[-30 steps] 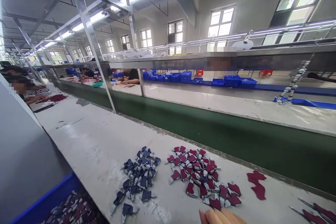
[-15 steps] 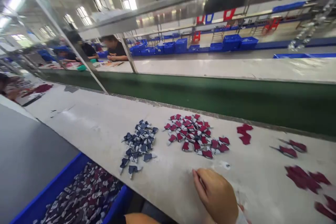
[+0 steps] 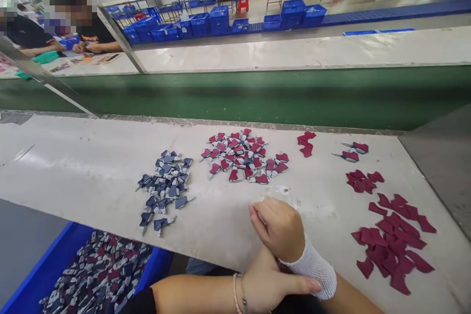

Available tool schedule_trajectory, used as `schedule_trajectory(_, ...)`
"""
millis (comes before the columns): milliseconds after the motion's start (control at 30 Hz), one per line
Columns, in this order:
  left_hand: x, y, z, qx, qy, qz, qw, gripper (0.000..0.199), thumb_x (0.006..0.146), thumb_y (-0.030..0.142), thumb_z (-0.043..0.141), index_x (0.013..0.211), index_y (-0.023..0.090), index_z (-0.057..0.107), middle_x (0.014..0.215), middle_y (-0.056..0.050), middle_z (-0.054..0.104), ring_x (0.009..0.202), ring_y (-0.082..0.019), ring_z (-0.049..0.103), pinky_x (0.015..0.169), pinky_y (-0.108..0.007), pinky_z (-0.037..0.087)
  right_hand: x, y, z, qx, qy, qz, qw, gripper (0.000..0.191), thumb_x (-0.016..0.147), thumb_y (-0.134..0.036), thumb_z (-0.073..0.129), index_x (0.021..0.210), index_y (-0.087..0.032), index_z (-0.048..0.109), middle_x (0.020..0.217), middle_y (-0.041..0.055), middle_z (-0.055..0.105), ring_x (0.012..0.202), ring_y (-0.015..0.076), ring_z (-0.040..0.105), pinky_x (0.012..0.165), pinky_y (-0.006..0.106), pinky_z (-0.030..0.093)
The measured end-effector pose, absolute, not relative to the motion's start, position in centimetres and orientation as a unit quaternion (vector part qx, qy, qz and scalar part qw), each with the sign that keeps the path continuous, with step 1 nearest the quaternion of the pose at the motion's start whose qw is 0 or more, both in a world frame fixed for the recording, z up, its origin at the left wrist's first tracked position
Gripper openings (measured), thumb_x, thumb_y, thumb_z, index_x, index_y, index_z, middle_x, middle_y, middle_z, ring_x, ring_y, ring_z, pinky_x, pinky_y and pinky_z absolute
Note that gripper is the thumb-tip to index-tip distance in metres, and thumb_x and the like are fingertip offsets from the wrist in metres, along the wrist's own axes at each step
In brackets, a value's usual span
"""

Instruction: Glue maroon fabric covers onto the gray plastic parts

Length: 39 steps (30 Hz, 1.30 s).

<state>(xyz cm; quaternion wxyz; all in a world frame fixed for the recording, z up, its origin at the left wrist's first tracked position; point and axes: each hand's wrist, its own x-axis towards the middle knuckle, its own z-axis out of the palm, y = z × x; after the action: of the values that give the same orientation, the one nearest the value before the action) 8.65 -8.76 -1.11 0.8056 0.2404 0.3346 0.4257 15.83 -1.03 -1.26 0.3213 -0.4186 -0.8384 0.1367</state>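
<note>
Clasping the wristband (image 3: 311, 266) with left hand (image 3: 268, 274), with right hand (image 3: 278, 225) loosely curled, and seemingly part-done: maroon-faced pieces (image 3: 239, 149) at eleven o'clock, loose patches (image 3: 382, 255) left at three.

Green panel (image 3: 257, 95): across the middle
Blue crates (image 3: 219, 20): upper centre
Metal posts (image 3: 118, 34): slanting, upper left
Floor (image 3: 358, 1): tan, upper right
</note>
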Motion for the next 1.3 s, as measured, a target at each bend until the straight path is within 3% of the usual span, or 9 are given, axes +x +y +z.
schedule_trajectory(133, 2.3, -6.6, -0.1, 0.409, 0.348, 0.408, 0.738, 0.081, 0.070, 0.031, 0.088, 0.142, 0.024, 0.051, 0.149, -0.016, 0.054, 0.137, -0.031, 0.055, 0.116, -0.054, 0.044, 19.4, -0.4, -0.1, -0.418, -0.857, 0.063, 0.295, 0.032, 0.100, -0.028, 0.056, 0.069, -0.019, 0.057, 0.062, -0.0031, 0.055, 0.059, 0.0123, 0.052, 0.058, 0.027, 0.043)
schedule_trajectory(233, -5.4, -3.7, 0.3, 0.599, 0.524, 0.365, 0.483, 0.035, 0.092, 0.031, 0.064, 0.127, 0.025, 0.062, 0.130, -0.013, 0.067, 0.113, -0.026, 0.068, 0.099, -0.049, 0.056, 21.8, 0.0, -0.4, -0.425, -0.860, 0.037, 0.280, 0.039, 0.099, -0.026, 0.052, 0.060, -0.021, 0.054, 0.053, -0.0009, 0.053, 0.053, 0.0138, 0.049, 0.054, 0.030, 0.035)
schedule_trajectory(367, -14.4, -0.5, 0.8, 0.715, 0.665, 0.175, 0.129, 0.031, 0.090, 0.035, 0.064, 0.117, 0.022, 0.067, 0.126, -0.014, 0.069, 0.120, -0.037, 0.062, 0.106, -0.060, 0.046, 23.3, 0.9, -2.1, -0.476, -0.839, 0.038, 0.261, 0.038, 0.099, -0.046, 0.053, 0.072, -0.021, 0.058, 0.054, -0.0002, 0.056, 0.047, 0.0148, 0.051, 0.050, 0.030, 0.034)
schedule_trajectory(467, -17.2, 0.1, 1.0, 0.712, 0.696, 0.085, 0.037, 0.038, 0.093, 0.040, 0.056, 0.123, 0.017, 0.064, 0.132, -0.016, 0.064, 0.124, -0.038, 0.058, 0.107, -0.058, 0.045, 23.2, 1.5, -3.4, -0.516, -0.817, 0.048, 0.251, 0.046, 0.097, -0.062, 0.050, 0.091, -0.017, 0.060, 0.061, 0.0023, 0.062, 0.047, 0.0171, 0.056, 0.046, 0.029, 0.035)
schedule_trajectory(700, -17.6, 0.0, 1.3, 0.707, 0.704, 0.034, 0.055, 0.049, 0.095, 0.047, 0.046, 0.127, 0.014, 0.060, 0.139, -0.019, 0.059, 0.130, -0.038, 0.055, 0.110, -0.053, 0.047, 22.5, 2.1, -3.7, -0.506, -0.830, 0.082, 0.222, 0.053, 0.097, -0.061, 0.051, 0.118, -0.013, 0.058, 0.085, 0.0098, 0.072, 0.064, 0.0231, 0.067, 0.055, 0.034, 0.048)
schedule_trajectory(933, -18.2, 1.3, 2.5, 0.715, 0.696, 0.024, 0.065, 0.040, 0.094, 0.049, 0.050, 0.112, 0.017, 0.067, 0.131, -0.019, 0.067, 0.123, -0.040, 0.062, 0.103, -0.057, 0.050, 21.8, 2.8, -2.9, -0.482, -0.830, 0.148, 0.239, 0.020, 0.096, -0.037, 0.058, 0.106, -0.020, 0.061, 0.088, 0.0058, 0.072, 0.073, 0.0235, 0.069, 0.058, 0.034, 0.052)
schedule_trajectory(1033, -17.3, 1.1, 3.6, 0.700, 0.707, 0.053, 0.082, 0.041, 0.091, 0.052, 0.059, 0.117, 0.021, 0.065, 0.127, -0.015, 0.071, 0.116, -0.039, 0.067, 0.101, -0.056, 0.050, 22.1, 2.7, -2.6, -0.478, -0.815, 0.178, 0.275, 0.023, 0.092, -0.034, 0.060, 0.112, -0.022, 0.059, 0.104, 0.0074, 0.074, 0.088, 0.0246, 0.072, 0.071, 0.036, 0.058)
schedule_trajectory(1167, -13.4, 1.0, 4.7, 0.626, 0.714, 0.194, 0.247, 0.041, 0.081, 0.055, 0.074, 0.108, 0.024, 0.068, 0.112, -0.008, 0.074, 0.097, -0.029, 0.071, 0.083, -0.040, 0.057, 22.3, 2.3, -2.8, -0.487, -0.791, 0.200, 0.310, 0.021, 0.094, -0.033, 0.059, 0.112, -0.022, 0.056, 0.100, 0.0077, 0.073, 0.078, 0.0229, 0.072, 0.065, 0.034, 0.059)
schedule_trajectory(1300, -7.6, 1.6, 3.6, 0.572, 0.516, 0.350, 0.533, 0.044, 0.073, 0.037, 0.087, 0.108, 0.022, 0.065, 0.094, -0.004, 0.072, 0.088, -0.019, 0.069, 0.083, -0.032, 0.059, 22.1, 1.7, -3.2, -0.491, -0.783, 0.194, 0.329, 0.036, 0.093, -0.036, 0.060, 0.123, -0.020, 0.048, 0.085, 0.0059, 0.070, 0.058, 0.0223, 0.066, 0.050, 0.034, 0.051)
